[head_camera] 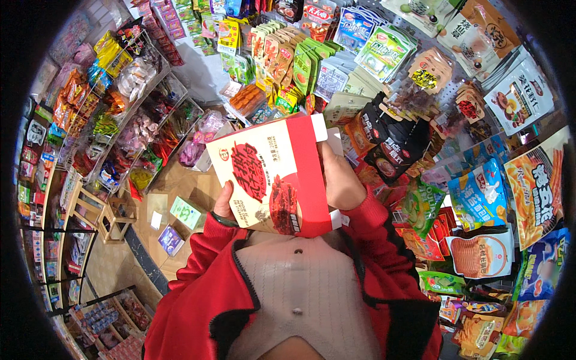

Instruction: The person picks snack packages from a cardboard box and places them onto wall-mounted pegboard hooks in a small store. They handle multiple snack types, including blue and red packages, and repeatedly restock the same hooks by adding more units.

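Note:
Before my chest is a cream and red cardboard snack box (265, 180), tilted, with a picture of dried meat strips and writing on its front. My left hand (223, 202) grips its left edge, thumb showing at the front and the other fingers hidden behind. At the right end the box stands open, white end flaps (319, 128) sticking out at its upper and lower corners. My right hand (339, 177) is at that open end; its fingers are hidden by the red side panel, so I cannot tell whether they grip the box or something inside.
Hanging snack pouches (387, 51) crowd the rack ahead and to the right. Left stands a tiered wire rack (130, 112) of bagged sweets. Below, on the wooden floor, are a green card (185, 213), a purple packet (171, 240) and a small wooden stool (114, 218).

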`<state>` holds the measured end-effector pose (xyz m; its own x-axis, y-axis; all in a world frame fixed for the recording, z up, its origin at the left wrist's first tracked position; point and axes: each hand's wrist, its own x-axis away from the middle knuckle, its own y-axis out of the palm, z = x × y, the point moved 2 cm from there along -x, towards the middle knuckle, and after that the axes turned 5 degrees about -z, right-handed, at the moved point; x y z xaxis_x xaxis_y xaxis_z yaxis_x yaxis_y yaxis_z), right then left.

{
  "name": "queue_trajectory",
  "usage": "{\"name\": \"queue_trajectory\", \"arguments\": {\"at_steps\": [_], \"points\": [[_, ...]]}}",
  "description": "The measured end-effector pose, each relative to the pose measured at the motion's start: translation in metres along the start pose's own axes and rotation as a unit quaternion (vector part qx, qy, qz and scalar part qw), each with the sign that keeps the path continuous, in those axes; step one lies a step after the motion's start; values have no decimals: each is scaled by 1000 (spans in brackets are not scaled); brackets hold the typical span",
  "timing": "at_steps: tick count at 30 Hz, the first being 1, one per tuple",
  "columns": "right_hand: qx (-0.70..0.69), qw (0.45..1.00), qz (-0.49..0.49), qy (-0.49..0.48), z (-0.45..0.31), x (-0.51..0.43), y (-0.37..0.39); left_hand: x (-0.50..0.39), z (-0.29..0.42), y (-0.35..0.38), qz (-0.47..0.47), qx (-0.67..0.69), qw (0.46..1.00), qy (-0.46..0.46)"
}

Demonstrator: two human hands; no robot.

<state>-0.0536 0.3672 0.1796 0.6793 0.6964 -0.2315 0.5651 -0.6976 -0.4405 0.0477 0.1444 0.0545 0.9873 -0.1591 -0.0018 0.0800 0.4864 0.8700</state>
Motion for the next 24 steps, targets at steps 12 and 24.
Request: {"name": "queue_trajectory", "arguments": {"at_steps": [12, 24], "points": [[-43, 997, 57, 15, 15, 9, 4, -8, -6, -4, 17, 14, 999, -24], [-119, 962, 242, 32, 18, 11, -10, -8, -6, -3, 5, 31, 999, -6]]}}
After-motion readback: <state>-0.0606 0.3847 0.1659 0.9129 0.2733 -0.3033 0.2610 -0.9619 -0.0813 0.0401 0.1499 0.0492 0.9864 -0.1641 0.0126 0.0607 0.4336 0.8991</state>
